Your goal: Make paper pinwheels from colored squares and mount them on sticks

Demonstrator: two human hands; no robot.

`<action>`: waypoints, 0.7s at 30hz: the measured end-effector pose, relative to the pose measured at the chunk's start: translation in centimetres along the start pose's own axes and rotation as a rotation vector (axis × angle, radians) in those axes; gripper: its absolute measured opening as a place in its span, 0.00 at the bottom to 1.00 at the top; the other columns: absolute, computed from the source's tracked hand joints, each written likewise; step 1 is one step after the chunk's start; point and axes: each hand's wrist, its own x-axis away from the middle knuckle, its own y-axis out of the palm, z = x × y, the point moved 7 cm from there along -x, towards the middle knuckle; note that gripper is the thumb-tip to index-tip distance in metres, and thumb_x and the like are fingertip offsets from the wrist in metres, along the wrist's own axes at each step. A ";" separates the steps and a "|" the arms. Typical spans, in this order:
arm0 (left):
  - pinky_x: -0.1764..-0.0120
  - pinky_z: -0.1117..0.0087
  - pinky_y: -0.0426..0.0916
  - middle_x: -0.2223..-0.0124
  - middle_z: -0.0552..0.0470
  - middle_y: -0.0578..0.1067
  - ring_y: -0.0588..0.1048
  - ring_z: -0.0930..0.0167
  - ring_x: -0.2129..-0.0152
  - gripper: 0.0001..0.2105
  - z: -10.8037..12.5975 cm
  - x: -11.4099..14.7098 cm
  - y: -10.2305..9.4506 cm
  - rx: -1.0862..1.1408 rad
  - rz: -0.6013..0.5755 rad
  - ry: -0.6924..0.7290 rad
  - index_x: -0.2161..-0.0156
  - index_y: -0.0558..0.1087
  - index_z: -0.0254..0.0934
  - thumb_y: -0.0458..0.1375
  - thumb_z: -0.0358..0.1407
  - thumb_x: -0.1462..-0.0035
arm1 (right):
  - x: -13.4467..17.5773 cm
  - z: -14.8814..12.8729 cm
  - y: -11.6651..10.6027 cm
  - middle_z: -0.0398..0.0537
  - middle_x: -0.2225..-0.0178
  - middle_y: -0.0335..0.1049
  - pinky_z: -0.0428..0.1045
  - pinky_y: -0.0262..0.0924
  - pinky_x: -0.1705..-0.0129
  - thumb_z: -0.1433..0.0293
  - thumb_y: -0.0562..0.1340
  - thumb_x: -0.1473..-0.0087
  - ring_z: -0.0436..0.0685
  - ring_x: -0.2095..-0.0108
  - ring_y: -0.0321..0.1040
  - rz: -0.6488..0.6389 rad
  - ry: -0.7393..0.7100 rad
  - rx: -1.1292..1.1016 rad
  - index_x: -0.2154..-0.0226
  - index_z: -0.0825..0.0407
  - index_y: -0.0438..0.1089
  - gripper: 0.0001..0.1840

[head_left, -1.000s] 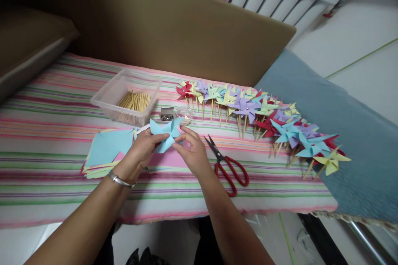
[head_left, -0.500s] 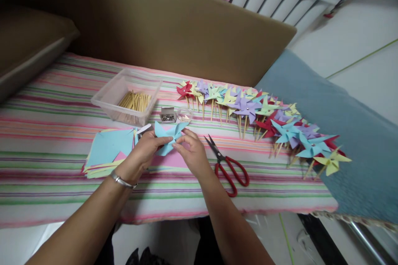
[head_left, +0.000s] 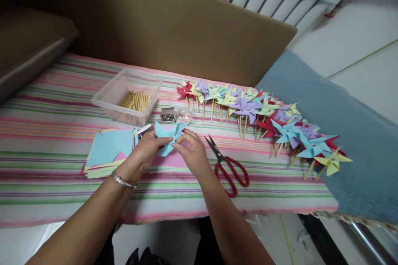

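Observation:
A light blue paper pinwheel (head_left: 166, 131), its corners folded in, is held between my two hands above a pink paper sheet (head_left: 172, 160). My left hand (head_left: 148, 148) pinches its left side, with the thumb lying across the front. The fingertips of my right hand (head_left: 190, 149) are closed at the pinwheel's middle and right edge; anything small between them is hidden. Left of my hands lies a stack of coloured paper squares (head_left: 110, 149), blue on top. Just beyond the pinwheel stand a small box of metal pins (head_left: 168, 115) and a round clear tub (head_left: 184, 114).
A clear plastic container (head_left: 108, 101) of wooden sticks (head_left: 135, 101) stands behind the paper stack. Red-handled scissors (head_left: 222, 159) lie partly open right of my right hand. Finished pinwheels on sticks (head_left: 247, 107) line the right side of the striped cloth (head_left: 46, 161). A brown board (head_left: 161, 29) rises behind.
Almost nothing differs. The pinwheel has shifted very slightly in my hands, and both hands keep the same grip.

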 end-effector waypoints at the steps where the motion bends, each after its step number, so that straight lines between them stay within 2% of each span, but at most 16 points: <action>1: 0.67 0.71 0.65 0.71 0.51 0.79 0.74 0.71 0.74 0.11 0.1 0.0 0.1 0.004 -0.003 0.011 0.70 0.77 0.34 0.68 0.31 0.64 | 0.0 0.0 0.0 0.52 0.52 0.69 0.56 0.51 0.43 0.69 0.66 0.56 0.60 0.45 0.60 0.006 -0.010 -0.007 0.75 0.50 0.71 0.03; 4: 0.71 0.73 0.64 0.74 0.53 0.77 0.72 0.73 0.77 0.09 0.5 0.0 -0.2 0.003 0.043 0.046 0.73 0.76 0.34 0.68 0.32 0.64 | 0.1 0.0 -0.2 0.53 0.50 0.68 0.56 0.51 0.43 0.68 0.64 0.54 0.59 0.44 0.61 0.047 -0.019 -0.076 0.72 0.50 0.69 0.04; 7: 0.76 0.74 0.59 0.79 0.55 0.73 0.68 0.75 0.82 0.10 0.9 -0.1 -0.9 -0.002 0.134 0.065 0.78 0.72 0.33 0.68 0.33 0.65 | 0.1 0.6 -0.3 0.53 0.48 0.67 0.56 0.55 0.45 0.66 0.63 0.53 0.59 0.45 0.62 0.083 0.047 -0.143 0.68 0.50 0.68 0.07; 10: 0.79 0.75 0.56 0.82 0.57 0.70 0.64 0.77 0.84 0.11 1.5 0.0 -1.3 0.022 0.174 0.101 0.79 0.69 0.34 0.68 0.34 0.66 | 0.1 1.1 0.0 0.53 0.49 0.68 0.57 0.57 0.47 0.64 0.64 0.54 0.60 0.48 0.64 0.067 0.106 -0.161 0.67 0.50 0.68 0.10; 17: 0.76 0.73 0.59 0.79 0.56 0.72 0.66 0.75 0.82 0.11 1.1 -0.1 -1.1 0.010 0.142 0.093 0.77 0.70 0.33 0.68 0.34 0.66 | 0.2 1.1 1.0 0.47 0.64 0.74 0.53 0.60 0.53 0.62 0.65 0.54 0.57 0.60 0.69 -0.044 0.103 -0.125 0.70 0.51 0.70 0.10; 21: 0.77 0.74 0.57 0.81 0.57 0.70 0.65 0.76 0.83 0.11 1.2 -0.1 -1.2 0.007 0.146 0.105 0.78 0.69 0.34 0.68 0.34 0.66 | 0.2 1.2 0.9 0.45 0.68 0.73 0.51 0.61 0.56 0.63 0.63 0.53 0.56 0.63 0.69 -0.048 0.104 -0.129 0.72 0.51 0.70 0.08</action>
